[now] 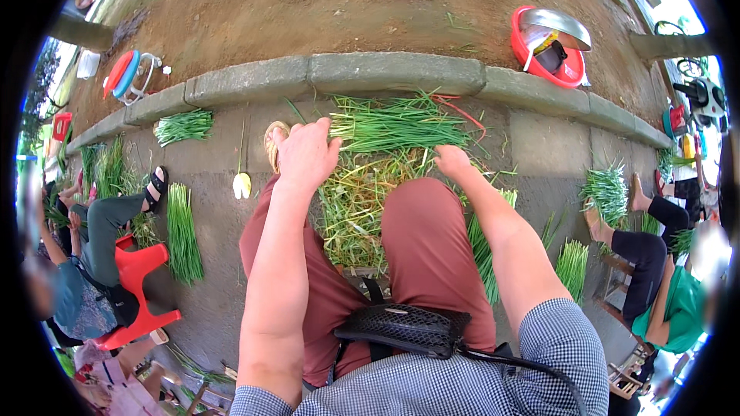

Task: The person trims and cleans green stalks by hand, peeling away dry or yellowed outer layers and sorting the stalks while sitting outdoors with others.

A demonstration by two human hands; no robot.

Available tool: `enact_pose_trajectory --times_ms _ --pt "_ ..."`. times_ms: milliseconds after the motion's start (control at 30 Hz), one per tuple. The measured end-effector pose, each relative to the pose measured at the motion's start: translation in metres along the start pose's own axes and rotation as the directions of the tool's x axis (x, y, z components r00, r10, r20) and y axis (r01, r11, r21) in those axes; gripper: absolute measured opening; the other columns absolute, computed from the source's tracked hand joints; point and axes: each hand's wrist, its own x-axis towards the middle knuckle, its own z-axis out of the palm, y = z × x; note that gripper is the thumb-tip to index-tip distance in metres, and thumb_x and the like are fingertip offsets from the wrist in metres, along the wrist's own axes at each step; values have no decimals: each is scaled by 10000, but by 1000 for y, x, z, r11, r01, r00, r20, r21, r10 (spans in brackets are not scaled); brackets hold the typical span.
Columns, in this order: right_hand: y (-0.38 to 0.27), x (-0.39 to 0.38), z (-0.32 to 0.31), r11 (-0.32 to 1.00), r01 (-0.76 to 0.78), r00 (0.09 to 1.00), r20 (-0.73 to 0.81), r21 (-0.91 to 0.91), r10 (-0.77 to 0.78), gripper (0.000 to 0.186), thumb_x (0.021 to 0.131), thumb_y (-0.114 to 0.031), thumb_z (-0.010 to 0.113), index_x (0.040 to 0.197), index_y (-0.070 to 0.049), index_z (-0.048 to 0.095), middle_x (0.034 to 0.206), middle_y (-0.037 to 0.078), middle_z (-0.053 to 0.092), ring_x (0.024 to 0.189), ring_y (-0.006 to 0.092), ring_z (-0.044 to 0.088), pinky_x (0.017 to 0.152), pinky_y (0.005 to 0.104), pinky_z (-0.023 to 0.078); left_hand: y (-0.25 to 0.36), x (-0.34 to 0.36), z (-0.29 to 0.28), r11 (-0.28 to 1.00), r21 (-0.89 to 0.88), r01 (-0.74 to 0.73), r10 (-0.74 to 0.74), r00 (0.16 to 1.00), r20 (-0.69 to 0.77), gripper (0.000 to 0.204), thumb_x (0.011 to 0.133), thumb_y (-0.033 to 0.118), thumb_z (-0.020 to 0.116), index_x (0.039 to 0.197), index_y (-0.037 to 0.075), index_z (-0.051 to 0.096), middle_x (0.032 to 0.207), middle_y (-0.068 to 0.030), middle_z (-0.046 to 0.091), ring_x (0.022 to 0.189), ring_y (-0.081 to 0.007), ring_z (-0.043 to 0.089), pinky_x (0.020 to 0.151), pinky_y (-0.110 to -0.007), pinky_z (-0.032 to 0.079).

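A bundle of long green chives (397,125) lies crosswise on the paving in front of my knees, its pale ends toward the left. My left hand (307,152) is at those pale ends, with a gap between thumb and fingers. At the bundle's near edge, toward the leaf tips, my right hand (453,162) has its fingers curled together; whatever is in them is hidden. A heap of yellowed leaves and trimmings (351,216) fills the space between my legs. Red strips (466,115) lie by the bundle's right end.
A stone curb (397,73) runs across beyond the bundle. More chives lie at left (183,235) and right (572,270). A red basin (520,38) with a metal lid stands past the curb. People sit at both sides, one on a red stool (142,281).
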Motion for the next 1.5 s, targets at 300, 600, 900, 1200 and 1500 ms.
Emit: enact_pose_trajectory --times_ms 300,600,900,1200,1500 --pt "-110 86 13 936 348 918 223 -61 -327 472 814 -229 571 1246 -67 471 1248 133 511 1145 298 479 963 397 395 -18 -7 -46 924 -381 26 -124 964 -234 327 806 232 602 1067 37 606 837 -63 644 865 -235 579 865 -385 341" --pt "-145 93 58 871 435 893 235 -228 -384 370 741 -62 583 1104 -19 520 1106 160 548 1052 299 534 824 376 479 -26 -14 -58 878 -478 15 -133 968 -214 272 783 162 632 1009 11 625 866 -58 642 888 -227 571 899 -368 346" --pt "-119 86 71 907 331 943 114 -260 -312 130 755 -122 587 868 -107 649 996 95 575 970 259 566 783 381 479 -26 -16 -57 870 -493 -10 -116 968 -225 290 774 155 642 1017 -3 622 853 -76 635 865 -235 570 876 -351 364" --pt "-114 89 82 866 395 895 -82 -306 -438 440 733 -47 558 1161 -55 457 1078 101 502 1007 253 514 767 356 500 -24 -15 -54 880 -472 -46 -75 970 -233 284 768 147 644 1018 14 625 858 -96 631 850 -254 572 853 -360 377" --pt "-130 102 91 920 293 954 146 -261 -262 298 787 -63 520 1079 -59 463 1033 138 569 968 277 578 769 399 505 -12 -18 -49 930 -345 -123 60 980 -189 303 779 219 632 1002 17 600 871 -122 616 888 -277 563 852 -389 373"
